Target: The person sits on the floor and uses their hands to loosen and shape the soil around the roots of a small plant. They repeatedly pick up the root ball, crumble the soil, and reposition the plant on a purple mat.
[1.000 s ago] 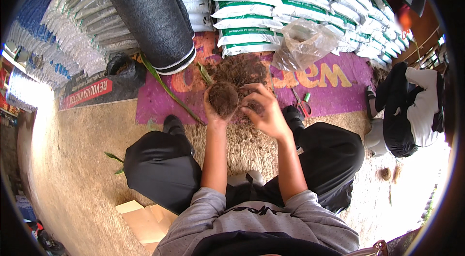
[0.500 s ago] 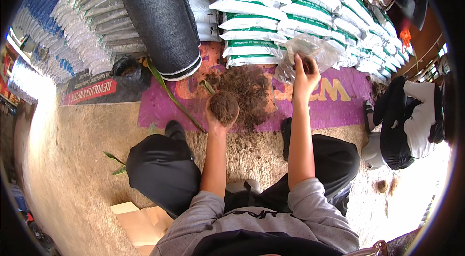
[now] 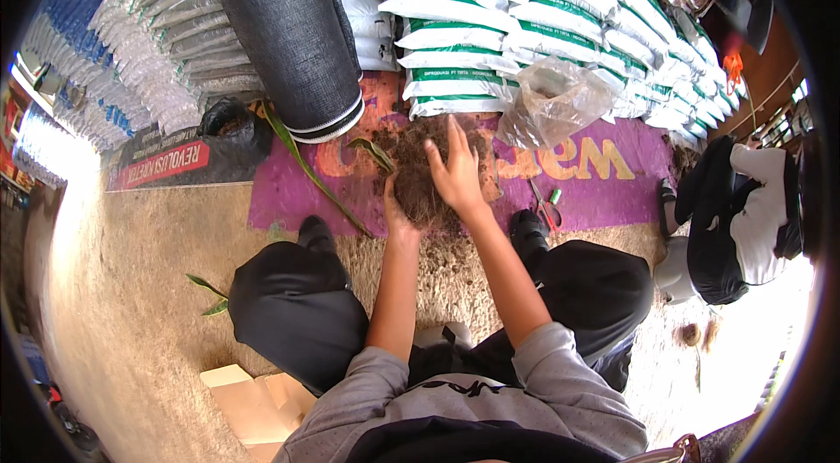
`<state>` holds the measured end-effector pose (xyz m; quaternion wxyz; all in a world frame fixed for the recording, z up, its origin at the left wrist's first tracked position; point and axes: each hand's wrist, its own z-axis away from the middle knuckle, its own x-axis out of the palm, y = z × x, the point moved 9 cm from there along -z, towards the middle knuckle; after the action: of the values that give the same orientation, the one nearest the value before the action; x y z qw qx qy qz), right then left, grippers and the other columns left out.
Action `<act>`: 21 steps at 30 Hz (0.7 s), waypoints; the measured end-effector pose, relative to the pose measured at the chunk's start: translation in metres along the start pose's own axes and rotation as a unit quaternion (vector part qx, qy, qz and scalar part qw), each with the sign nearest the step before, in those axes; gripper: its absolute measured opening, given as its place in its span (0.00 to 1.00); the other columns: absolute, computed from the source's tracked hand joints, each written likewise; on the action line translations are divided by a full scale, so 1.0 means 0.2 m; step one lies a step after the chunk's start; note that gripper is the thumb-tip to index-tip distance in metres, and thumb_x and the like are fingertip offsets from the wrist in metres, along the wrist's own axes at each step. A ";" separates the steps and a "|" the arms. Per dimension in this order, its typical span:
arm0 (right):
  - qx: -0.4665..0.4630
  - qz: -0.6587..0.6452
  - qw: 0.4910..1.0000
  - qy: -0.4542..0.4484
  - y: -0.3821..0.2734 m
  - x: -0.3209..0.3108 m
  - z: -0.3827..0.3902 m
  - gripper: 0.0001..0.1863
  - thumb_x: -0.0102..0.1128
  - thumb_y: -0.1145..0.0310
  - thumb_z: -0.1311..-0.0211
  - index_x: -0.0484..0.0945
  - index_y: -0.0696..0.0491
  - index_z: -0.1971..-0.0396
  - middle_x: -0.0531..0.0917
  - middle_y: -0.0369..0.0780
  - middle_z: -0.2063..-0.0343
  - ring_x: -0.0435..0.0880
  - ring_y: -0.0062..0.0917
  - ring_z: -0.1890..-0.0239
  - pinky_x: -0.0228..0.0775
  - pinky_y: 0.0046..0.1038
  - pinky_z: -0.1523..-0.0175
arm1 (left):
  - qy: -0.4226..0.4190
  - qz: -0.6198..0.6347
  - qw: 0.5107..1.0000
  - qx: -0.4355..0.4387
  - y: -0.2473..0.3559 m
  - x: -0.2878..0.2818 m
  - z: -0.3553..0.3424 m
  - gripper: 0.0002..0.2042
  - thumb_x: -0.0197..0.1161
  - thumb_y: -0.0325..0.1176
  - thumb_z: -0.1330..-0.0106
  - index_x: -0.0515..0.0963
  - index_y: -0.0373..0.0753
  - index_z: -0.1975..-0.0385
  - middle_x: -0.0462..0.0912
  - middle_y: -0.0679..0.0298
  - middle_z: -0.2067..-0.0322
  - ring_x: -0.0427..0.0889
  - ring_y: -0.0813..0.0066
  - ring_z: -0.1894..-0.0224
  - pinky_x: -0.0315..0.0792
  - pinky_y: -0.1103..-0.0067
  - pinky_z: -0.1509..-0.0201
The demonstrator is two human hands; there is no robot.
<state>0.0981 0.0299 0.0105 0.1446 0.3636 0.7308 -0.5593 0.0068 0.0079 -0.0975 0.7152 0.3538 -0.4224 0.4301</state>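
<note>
My left hand [image 3: 401,207] is wrapped round a dark, fibrous root ball [image 3: 420,192], and a short green leaf [image 3: 374,153] sticks out at its far left. Against the ball's right side lies my right hand [image 3: 456,172], its fingers stretched out and apart. Loose dark soil [image 3: 451,132] is heaped just beyond both hands on a purple printed sheet [image 3: 595,200]. To the right of the soil, a crumpled clear plastic bag [image 3: 560,102] rests against the sacks. Scissors [image 3: 549,213] with reddish handles lie near my right foot.
Stacked white and green sacks [image 3: 464,30] line the back. A dark mesh roll [image 3: 284,34] leans at the left, with a black bag [image 3: 232,123] beside it and a long leaf [image 3: 306,170] below. Another person [image 3: 744,218] is at the right. Flattened cardboard [image 3: 254,410] lies lower left.
My right hand has let go of the clear plastic bag and moved left and nearer, onto the root ball. The bag stays by the sacks, and the scissors are now uncovered.
</note>
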 end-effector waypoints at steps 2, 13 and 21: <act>0.016 -0.055 0.998 0.037 0.26 0.06 -0.10 0.34 0.48 0.53 0.38 0.55 0.60 0.39 0.59 0.51 0.39 0.61 0.44 0.39 0.54 0.39 0.37 | -0.009 -0.046 0.999 0.001 -0.02 0.04 0.02 0.18 0.45 0.49 0.37 0.74 0.42 0.60 0.80 0.61 0.65 0.80 0.67 0.65 0.76 0.69 0.63; -0.065 0.035 0.997 -0.014 -0.20 0.06 0.16 0.20 0.48 0.58 0.38 0.73 0.59 0.55 0.66 0.50 0.44 0.69 0.45 0.46 0.60 0.46 0.42 | -0.137 -0.053 0.986 0.076 0.05 0.02 -0.07 0.18 0.41 0.46 0.32 0.71 0.40 0.56 0.77 0.63 0.63 0.77 0.70 0.60 0.72 0.72 0.55; -0.153 -0.037 0.987 0.029 -0.24 -0.02 0.25 0.16 0.50 0.69 0.42 0.73 0.60 0.55 0.73 0.48 0.50 0.71 0.43 0.48 0.63 0.38 0.44 | -0.174 -0.073 0.977 0.101 0.05 0.04 -0.05 0.15 0.45 0.44 0.33 0.72 0.41 0.58 0.75 0.65 0.62 0.74 0.75 0.60 0.68 0.76 0.54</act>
<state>0.0577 -0.0222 0.0304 0.1563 0.3259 0.8248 -0.4348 0.0032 0.0225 -0.0919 0.6208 0.5236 -0.4678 0.3487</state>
